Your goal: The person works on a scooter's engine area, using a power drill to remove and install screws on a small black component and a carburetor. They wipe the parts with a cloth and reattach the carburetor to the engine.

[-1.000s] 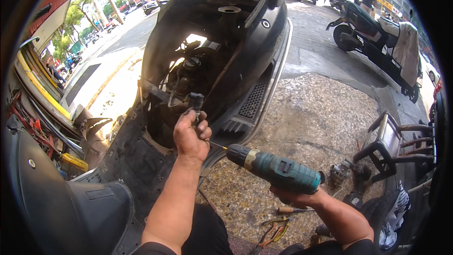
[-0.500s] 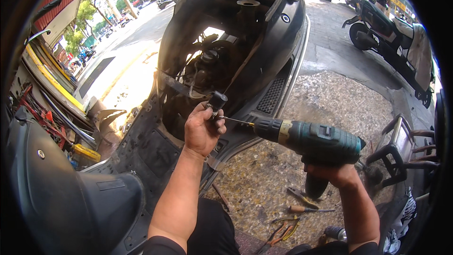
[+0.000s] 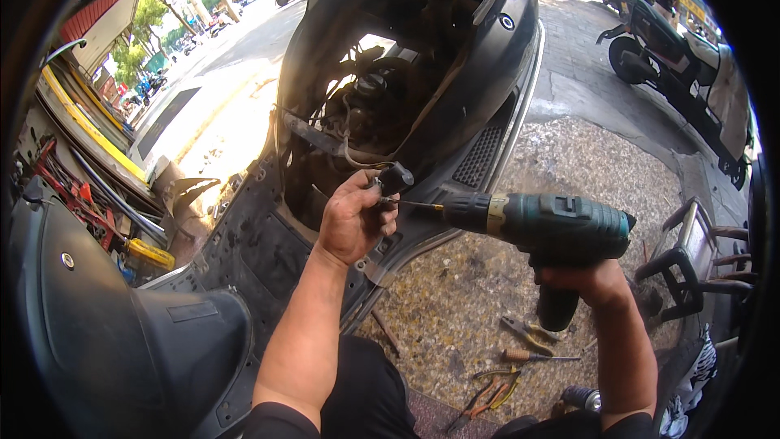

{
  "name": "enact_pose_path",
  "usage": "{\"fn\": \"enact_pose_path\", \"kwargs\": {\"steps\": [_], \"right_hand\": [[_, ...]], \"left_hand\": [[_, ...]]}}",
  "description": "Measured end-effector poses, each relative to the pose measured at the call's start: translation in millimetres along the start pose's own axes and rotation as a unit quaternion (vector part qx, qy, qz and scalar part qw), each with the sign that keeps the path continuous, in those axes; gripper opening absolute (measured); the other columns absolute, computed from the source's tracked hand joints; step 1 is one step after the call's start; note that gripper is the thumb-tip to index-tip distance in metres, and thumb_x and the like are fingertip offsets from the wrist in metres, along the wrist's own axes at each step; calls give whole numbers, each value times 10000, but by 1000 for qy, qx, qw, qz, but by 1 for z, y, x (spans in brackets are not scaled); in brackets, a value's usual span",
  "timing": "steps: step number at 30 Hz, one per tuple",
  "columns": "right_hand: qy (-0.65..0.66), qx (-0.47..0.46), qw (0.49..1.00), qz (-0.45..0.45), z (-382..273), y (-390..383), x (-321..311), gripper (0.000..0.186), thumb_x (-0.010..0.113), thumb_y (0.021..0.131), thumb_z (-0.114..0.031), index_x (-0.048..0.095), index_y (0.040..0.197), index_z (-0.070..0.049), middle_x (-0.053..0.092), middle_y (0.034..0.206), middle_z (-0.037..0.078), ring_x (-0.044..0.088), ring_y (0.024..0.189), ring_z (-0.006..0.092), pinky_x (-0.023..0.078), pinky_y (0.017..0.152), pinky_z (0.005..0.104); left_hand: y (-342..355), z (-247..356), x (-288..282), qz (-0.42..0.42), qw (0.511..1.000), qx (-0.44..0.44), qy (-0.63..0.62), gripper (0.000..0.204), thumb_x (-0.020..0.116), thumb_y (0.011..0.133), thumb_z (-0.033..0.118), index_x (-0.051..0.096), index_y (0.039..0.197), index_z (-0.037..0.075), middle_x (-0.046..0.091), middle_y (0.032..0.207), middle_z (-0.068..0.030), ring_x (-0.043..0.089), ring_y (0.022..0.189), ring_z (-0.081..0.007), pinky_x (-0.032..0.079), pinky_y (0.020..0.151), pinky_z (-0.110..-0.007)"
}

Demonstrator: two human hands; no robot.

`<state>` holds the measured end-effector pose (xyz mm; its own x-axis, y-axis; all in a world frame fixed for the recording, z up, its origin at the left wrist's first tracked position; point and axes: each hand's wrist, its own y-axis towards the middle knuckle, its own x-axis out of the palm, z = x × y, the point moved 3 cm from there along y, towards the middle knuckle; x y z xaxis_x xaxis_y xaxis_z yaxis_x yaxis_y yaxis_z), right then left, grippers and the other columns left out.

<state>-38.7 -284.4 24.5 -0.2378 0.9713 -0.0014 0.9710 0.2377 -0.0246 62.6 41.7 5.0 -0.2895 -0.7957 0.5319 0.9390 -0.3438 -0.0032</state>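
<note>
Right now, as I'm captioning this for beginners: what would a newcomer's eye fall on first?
The teal cordless drill in the right hand, right of centre, its slim bit pointing left toward the small black cylindrical part in the left hand. Behind them, an opened dark scooter body shell rises in the upper middle.

My drill point(image 3: 561, 226) has a matt plastic shell and a thin metal bit point(image 3: 421, 204); I see a smooth, faintly glossy scooter panel point(image 3: 481, 77), a wooden screwdriver handle point(image 3: 515, 354), rough stony ground point(image 3: 589, 167).

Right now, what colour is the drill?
The drill is mainly teal and black, clearest in the head view.
</note>
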Motion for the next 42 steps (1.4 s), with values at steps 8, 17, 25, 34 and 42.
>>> {"fn": "enact_pose_path", "kwargs": {"steps": [8, 17, 25, 34, 42], "right_hand": [[13, -16, 1000, -3, -2, 5, -3, 462, 814, 718, 14, 670, 1152, -53, 694, 994, 29, 626, 909, 161, 529, 833, 336], [-19, 19, 999, -29, -16, 14, -5, 461, 813, 717, -5, 668, 1153, -46, 689, 988, 33, 622, 897, 162, 522, 832, 342], [28, 16, 998, -56, 4, 10, 9, 480, 805, 718, -13, 657, 1174, -42, 687, 1001, 52, 619, 902, 177, 525, 820, 350], [17, 22, 998, -55, 9, 8, 5, 465, 800, 721, -22, 659, 1164, -46, 680, 993, 53, 613, 894, 187, 521, 820, 362], [45, 11, 998, -31, 14, 6, 8, 525, 765, 699, -51, 616, 1198, 11, 655, 967, 83, 618, 826, 188, 535, 735, 343]], "left_hand": [[-7, 6, 0, -5, 998, -37, 41, 203, 554, 963, 186, 585, 1111, 50, 642, 879, -99, 578, 664, -156, 449, 529, -283], [-2, 0, -7, -3, 996, -14, 93, 165, 560, 996, 200, 585, 1078, 59, 646, 858, -88, 591, 651, -129, 448, 496, -248], [-2, -1, -8, 19, 993, -24, 110, 164, 545, 997, 191, 596, 1069, 52, 629, 840, -71, 525, 626, -105, 433, 499, -235], [-2, -4, -6, 9, 996, -19, 86, 161, 548, 999, 187, 603, 1060, 48, 626, 841, -68, 509, 625, -104, 427, 496, -238], [-1, -7, -6, 13, 997, -44, 66, 144, 553, 1006, 192, 603, 1093, 90, 627, 869, -61, 491, 627, -91, 410, 495, -218]]}}
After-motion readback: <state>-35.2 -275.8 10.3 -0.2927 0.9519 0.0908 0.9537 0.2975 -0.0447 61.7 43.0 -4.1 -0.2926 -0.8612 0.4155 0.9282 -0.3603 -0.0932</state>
